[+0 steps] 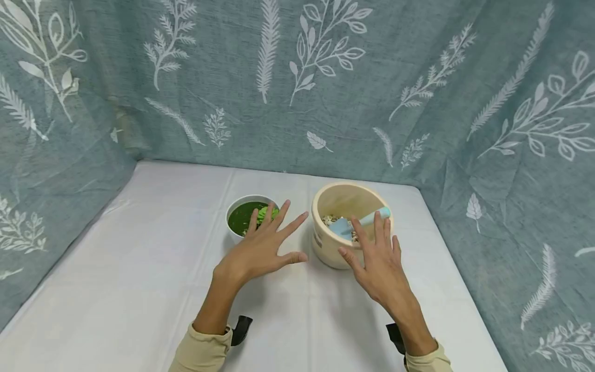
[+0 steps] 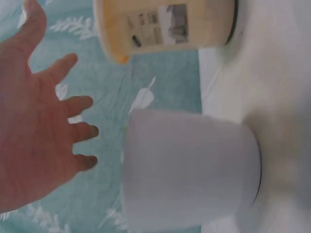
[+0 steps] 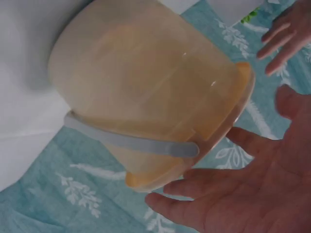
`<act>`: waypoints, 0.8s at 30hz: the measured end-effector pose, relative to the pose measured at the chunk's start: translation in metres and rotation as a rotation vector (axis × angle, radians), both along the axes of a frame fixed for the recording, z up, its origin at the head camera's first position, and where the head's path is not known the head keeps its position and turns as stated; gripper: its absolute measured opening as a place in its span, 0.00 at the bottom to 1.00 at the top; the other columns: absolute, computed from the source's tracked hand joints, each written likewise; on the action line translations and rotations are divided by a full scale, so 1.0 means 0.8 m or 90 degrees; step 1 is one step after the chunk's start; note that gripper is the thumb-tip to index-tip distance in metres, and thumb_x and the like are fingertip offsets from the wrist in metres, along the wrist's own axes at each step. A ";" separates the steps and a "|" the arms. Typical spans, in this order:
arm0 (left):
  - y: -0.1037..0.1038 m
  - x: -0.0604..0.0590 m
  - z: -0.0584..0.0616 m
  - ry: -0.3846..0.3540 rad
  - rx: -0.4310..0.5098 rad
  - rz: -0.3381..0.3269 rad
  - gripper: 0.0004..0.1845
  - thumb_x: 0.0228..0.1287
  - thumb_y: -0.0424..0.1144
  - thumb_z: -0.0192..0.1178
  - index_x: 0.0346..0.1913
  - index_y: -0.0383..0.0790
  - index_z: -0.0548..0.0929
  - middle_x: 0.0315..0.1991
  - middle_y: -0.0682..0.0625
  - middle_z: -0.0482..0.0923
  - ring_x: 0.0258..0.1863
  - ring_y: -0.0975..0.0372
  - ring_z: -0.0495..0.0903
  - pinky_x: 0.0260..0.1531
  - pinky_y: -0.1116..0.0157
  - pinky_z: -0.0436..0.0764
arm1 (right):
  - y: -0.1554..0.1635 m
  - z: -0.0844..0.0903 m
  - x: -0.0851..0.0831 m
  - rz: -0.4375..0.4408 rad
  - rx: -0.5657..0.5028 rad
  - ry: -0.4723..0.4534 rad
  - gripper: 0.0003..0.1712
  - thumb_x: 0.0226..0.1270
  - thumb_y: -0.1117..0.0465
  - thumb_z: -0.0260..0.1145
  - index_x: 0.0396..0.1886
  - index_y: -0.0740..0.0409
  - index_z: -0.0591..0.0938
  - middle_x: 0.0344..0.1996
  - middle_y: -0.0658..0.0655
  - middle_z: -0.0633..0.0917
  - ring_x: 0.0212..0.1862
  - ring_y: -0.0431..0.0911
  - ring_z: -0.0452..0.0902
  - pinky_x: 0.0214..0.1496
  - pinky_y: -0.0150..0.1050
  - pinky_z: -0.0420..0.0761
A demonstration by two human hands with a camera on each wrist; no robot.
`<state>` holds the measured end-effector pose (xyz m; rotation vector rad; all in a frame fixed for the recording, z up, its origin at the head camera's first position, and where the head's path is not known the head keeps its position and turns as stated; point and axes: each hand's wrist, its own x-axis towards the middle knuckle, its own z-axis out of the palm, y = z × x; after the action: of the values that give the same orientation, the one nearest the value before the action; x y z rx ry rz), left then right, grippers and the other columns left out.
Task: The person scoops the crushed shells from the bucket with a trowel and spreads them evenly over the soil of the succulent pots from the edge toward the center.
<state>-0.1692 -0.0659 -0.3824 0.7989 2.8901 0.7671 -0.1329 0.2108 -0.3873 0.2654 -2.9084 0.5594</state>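
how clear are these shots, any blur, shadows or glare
Head view: fairly crisp, soft shadows on the white cloth; left wrist view: blurred, the label too smeared to read; right wrist view: soft, small glints on the bucket.

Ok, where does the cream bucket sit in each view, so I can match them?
Head: cream bucket right of centre, partly behind the right hand.
Left wrist: top middle, sideways, cut by the top edge.
Right wrist: large, upper left to centre.
Shared landmark: white pot; head, left of the bucket; left wrist, below it; right wrist, top right.
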 end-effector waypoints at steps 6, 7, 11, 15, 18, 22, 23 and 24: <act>0.035 -0.036 0.000 0.011 0.005 -0.034 0.49 0.70 0.70 0.58 0.86 0.59 0.49 0.87 0.39 0.35 0.86 0.38 0.38 0.83 0.34 0.40 | 0.007 -0.003 0.000 -0.015 -0.010 0.006 0.42 0.79 0.37 0.59 0.84 0.47 0.62 0.84 0.74 0.42 0.84 0.74 0.35 0.78 0.78 0.50; 0.041 -0.041 -0.001 0.019 0.006 -0.036 0.50 0.70 0.69 0.58 0.86 0.56 0.49 0.87 0.38 0.35 0.86 0.39 0.39 0.83 0.34 0.42 | 0.008 -0.004 -0.001 -0.016 -0.010 0.011 0.42 0.78 0.37 0.59 0.84 0.47 0.62 0.84 0.74 0.43 0.84 0.74 0.36 0.78 0.78 0.51; 0.061 -0.055 -0.003 0.036 0.008 -0.048 0.52 0.71 0.67 0.59 0.85 0.41 0.53 0.86 0.35 0.37 0.87 0.43 0.41 0.84 0.38 0.46 | 0.012 -0.004 -0.003 -0.018 -0.011 0.020 0.40 0.79 0.39 0.60 0.84 0.47 0.63 0.84 0.75 0.45 0.84 0.75 0.39 0.78 0.78 0.53; 0.076 -0.061 -0.008 0.031 0.018 -0.060 0.52 0.70 0.67 0.61 0.82 0.32 0.58 0.86 0.34 0.41 0.87 0.44 0.43 0.85 0.44 0.48 | 0.021 -0.003 -0.009 -0.014 -0.033 0.072 0.35 0.80 0.45 0.61 0.81 0.50 0.68 0.82 0.75 0.53 0.81 0.76 0.52 0.75 0.77 0.62; 0.081 -0.061 -0.011 0.026 0.026 -0.056 0.52 0.70 0.66 0.62 0.80 0.30 0.61 0.85 0.33 0.44 0.86 0.43 0.45 0.85 0.45 0.50 | 0.032 0.001 -0.022 0.023 -0.031 0.175 0.29 0.77 0.54 0.66 0.73 0.57 0.76 0.77 0.75 0.67 0.74 0.74 0.68 0.68 0.74 0.73; 0.087 -0.060 -0.011 0.023 0.030 -0.044 0.51 0.69 0.66 0.62 0.80 0.30 0.63 0.85 0.34 0.45 0.86 0.43 0.46 0.85 0.47 0.52 | 0.053 0.018 -0.057 0.122 0.042 0.257 0.21 0.71 0.64 0.71 0.62 0.62 0.84 0.64 0.69 0.82 0.65 0.66 0.79 0.62 0.66 0.80; 0.089 -0.061 -0.011 0.023 0.031 -0.045 0.51 0.70 0.66 0.62 0.80 0.30 0.63 0.85 0.34 0.45 0.86 0.43 0.46 0.85 0.47 0.52 | 0.058 0.024 -0.067 0.150 0.069 0.249 0.20 0.70 0.66 0.72 0.60 0.62 0.85 0.62 0.67 0.84 0.64 0.64 0.81 0.62 0.64 0.81; 0.092 -0.061 -0.012 0.021 0.032 -0.047 0.50 0.70 0.66 0.61 0.80 0.31 0.63 0.86 0.35 0.45 0.86 0.44 0.46 0.85 0.47 0.52 | 0.062 0.030 -0.077 0.175 0.095 0.228 0.19 0.69 0.67 0.73 0.59 0.62 0.86 0.60 0.65 0.86 0.62 0.62 0.82 0.61 0.62 0.82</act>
<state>-0.2181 0.0073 -0.3916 0.9264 2.8620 0.8296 -0.1944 0.2606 -0.3630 0.7145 -2.5800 0.2914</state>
